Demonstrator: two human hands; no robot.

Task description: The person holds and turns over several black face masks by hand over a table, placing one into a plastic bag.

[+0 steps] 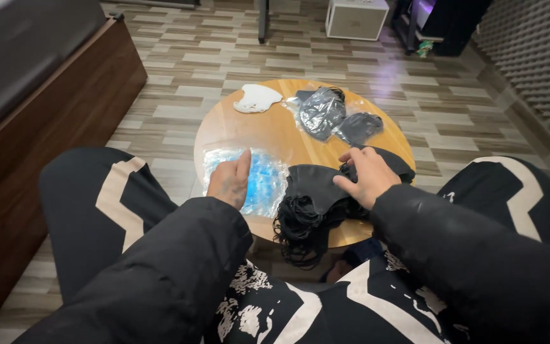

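Black fabric face masks [316, 185] lie heaped at the near edge of the worktop [268, 130], their ear loops [300, 232] spilling in a tangle over the rim toward the lap. Right hand [367, 177] rests on top of the heap, fingers curled down and pinching into the cloth at its far side. Left hand [230, 180] sits just beside the heap on a stack of clear plastic sleeves [268, 185], bluish under the light; hand flat on edge, fingers straight, gripping nothing.

Further back on the round top: two sealed clear bags, each with a black mask inside, one larger [321, 113] and one smaller [359, 127], touching each other. One white mask [257, 99] lies alone at the far left edge, well apart from the hands.

Worktop is a small round wooden table, pale honey finish, glossy. Floor [186, 70] is wood-look plank in mixed grey and tan strips. Dark wooden cabinet side [52, 121] runs along the left. A white box-shaped unit [356, 18] stands at the far wall; grey ridged foam panel [529, 51] covers the right wall.

Count: one heap of loose black masks, number in it not readable; two bagged; one white
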